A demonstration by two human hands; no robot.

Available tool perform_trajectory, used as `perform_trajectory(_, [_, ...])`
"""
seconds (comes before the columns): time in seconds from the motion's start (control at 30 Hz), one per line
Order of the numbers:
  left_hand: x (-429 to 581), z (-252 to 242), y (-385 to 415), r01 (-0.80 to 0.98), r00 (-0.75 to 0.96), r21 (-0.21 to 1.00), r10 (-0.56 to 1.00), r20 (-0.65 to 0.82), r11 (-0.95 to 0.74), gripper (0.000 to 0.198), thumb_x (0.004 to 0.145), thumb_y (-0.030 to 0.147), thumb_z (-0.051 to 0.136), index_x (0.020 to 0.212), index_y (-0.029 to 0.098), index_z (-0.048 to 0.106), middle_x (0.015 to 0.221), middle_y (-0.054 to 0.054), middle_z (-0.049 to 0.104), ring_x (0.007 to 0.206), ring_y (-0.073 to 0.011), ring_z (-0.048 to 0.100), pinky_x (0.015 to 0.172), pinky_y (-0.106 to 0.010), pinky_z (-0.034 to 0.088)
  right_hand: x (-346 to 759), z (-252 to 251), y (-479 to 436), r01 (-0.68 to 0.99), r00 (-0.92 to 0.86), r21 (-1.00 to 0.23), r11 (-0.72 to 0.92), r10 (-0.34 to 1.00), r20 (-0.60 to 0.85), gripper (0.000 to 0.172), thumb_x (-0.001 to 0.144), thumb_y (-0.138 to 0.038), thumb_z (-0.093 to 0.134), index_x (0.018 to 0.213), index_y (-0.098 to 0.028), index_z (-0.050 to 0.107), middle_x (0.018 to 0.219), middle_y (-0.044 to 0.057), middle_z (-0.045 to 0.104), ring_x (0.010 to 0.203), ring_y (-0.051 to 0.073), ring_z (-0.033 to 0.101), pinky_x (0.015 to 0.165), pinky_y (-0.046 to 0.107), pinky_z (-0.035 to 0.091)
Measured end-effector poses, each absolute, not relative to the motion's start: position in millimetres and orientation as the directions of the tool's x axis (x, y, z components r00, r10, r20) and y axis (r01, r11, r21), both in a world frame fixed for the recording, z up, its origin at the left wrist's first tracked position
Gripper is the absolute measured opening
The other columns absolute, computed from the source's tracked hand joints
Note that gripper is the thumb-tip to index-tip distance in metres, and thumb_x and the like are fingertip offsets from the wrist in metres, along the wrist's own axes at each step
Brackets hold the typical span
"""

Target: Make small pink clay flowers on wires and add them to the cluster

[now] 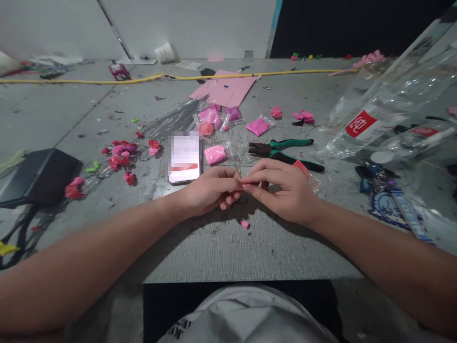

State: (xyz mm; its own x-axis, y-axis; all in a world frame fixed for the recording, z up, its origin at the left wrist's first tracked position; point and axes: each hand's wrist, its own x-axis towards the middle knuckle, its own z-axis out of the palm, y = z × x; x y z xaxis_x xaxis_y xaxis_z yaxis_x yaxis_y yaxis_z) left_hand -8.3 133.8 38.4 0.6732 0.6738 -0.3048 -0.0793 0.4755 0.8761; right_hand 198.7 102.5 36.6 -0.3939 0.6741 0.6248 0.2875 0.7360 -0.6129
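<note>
Small pink clay-like piece point(244, 186) held above grey streaked tabletop point(200, 257); bare left hand point(210, 188) and bare right hand point(287, 190) pinch it by fingertips, presumably for fine control. Irregular pink lump point(245, 224) lies near, within reach.

Pale grey top point(246, 317), bare forearms point(117, 243)
The top is loosely creased, with dark block lettering point(180, 328) on the wearer's left side, too partial to read; left hand point(210, 188) and right hand point(291, 193) are bare.
</note>
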Motion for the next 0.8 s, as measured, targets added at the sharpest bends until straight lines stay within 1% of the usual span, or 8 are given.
perform_trajectory(0.1, [-8.3,40.4,133.0,-0.045,0.679,0.891,0.668,-0.305,0.452,0.017,0.078,0.014,0.071,0.069,0.016,0.057,0.053,0.005,0.054,0.038,-0.0036,0.044,0.034,-0.012,0.034,197.5,39.5,100.9,0.287,-0.383,-0.723,0.629,0.767,0.515,0.006,0.093,-0.021,0.075,0.094,-0.016,0.078,0.089,0.004,0.072,0.078,0.013,0.066,0.061,0.023,0.051])
perform_trajectory(0.23, [-10.2,41.4,133.2,-0.02,0.703,0.916,0.656,-0.273,0.402,0.021,0.082,0.014,0.071,0.068,0.017,0.054,0.05,0.007,0.052,0.036,-0.0031,0.042,0.033,-0.012,0.034,196.3,42.3,101.7,0.181,-0.341,-0.959,0.22,0.928,0.149,0.019,0.085,-0.032,0.084,0.093,-0.017,0.076,0.086,0.003,0.074,0.072,0.013,0.065,0.054,0.022,0.048])
perform_trajectory(0.3, [-11.5,42.1,132.5,0.02,0.71,0.944,0.66,-0.246,0.33,0.026,0.087,0.019,0.072,0.069,0.017,0.053,0.049,0.007,0.052,0.036,-0.0038,0.043,0.034,-0.013,0.035,196.3,42.6,103.0,0.056,-0.39,-0.998,-0.016,0.92,-0.037,0.028,0.079,-0.036,0.09,0.089,-0.017,0.073,0.078,0.0,0.071,0.059,0.009,0.059,0.049,0.022,0.045])
perform_trajectory(0.37, [-12.3,43.3,131.3,0.067,0.699,0.967,0.68,-0.22,0.245,0.026,0.09,0.022,0.072,0.071,0.017,0.055,0.05,0.006,0.053,0.037,-0.0049,0.046,0.035,-0.014,0.038,196.5,42.6,103.9,-0.042,-0.446,-0.986,-0.158,0.886,-0.123,0.035,0.074,-0.039,0.094,0.085,-0.017,0.069,0.069,-0.004,0.066,0.051,0.007,0.052,0.045,0.021,0.04])
perform_trajectory(0.57, [-15.8,44.3,133.9,0.117,0.672,0.988,0.726,-0.15,0.096,0.015,0.096,0.023,0.065,0.082,0.018,0.06,0.057,0.007,0.054,0.041,-0.0056,0.047,0.04,-0.016,0.039,196.6,41.8,103.7,-0.253,-0.454,-0.959,-0.129,0.891,0.0,0.032,0.085,-0.044,0.087,0.084,-0.019,0.067,0.066,-0.004,0.062,0.057,0.009,0.055,0.05,0.021,0.042])
perform_trajectory(0.67, [-20.7,47.2,139.4,0.166,0.783,0.956,0.622,0.023,-0.244,0.009,0.093,0.023,0.069,0.089,0.016,0.066,0.068,0.001,0.064,0.054,-0.0087,0.057,0.051,-0.02,0.045,195.9,40.4,105.3,-0.283,-0.405,-0.952,-0.115,0.914,0.01,0.036,0.086,-0.051,0.084,0.082,-0.019,0.068,0.069,-0.003,0.061,0.057,0.009,0.054,0.05,0.022,0.041])
perform_trajectory(0.73, [-23.8,51.2,142.3,0.134,0.884,0.847,0.448,0.132,-0.515,0.012,0.091,0.025,0.075,0.097,0.015,0.072,0.081,-0.005,0.071,0.067,-0.012,0.062,0.062,-0.022,0.049,194.9,40.1,106.9,-0.298,-0.354,-0.946,-0.126,0.935,-0.013,0.041,0.086,-0.058,0.081,0.08,-0.019,0.068,0.067,-0.002,0.06,0.057,0.01,0.053,0.049,0.023,0.039])
perform_trajectory(0.8, [-25.6,55.0,143.9,0.076,0.947,0.732,0.28,0.16,-0.677,0.023,0.089,0.028,0.08,0.108,0.016,0.076,0.092,-0.009,0.073,0.077,-0.0155,0.066,0.07,-0.025,0.052,193.7,40.7,108.4,-0.31,-0.312,-0.941,-0.139,0.949,-0.037,0.045,0.085,-0.061,0.08,0.077,-0.019,0.067,0.064,-0.002,0.058,0.056,0.01,0.052,0.049,0.023,0.038])
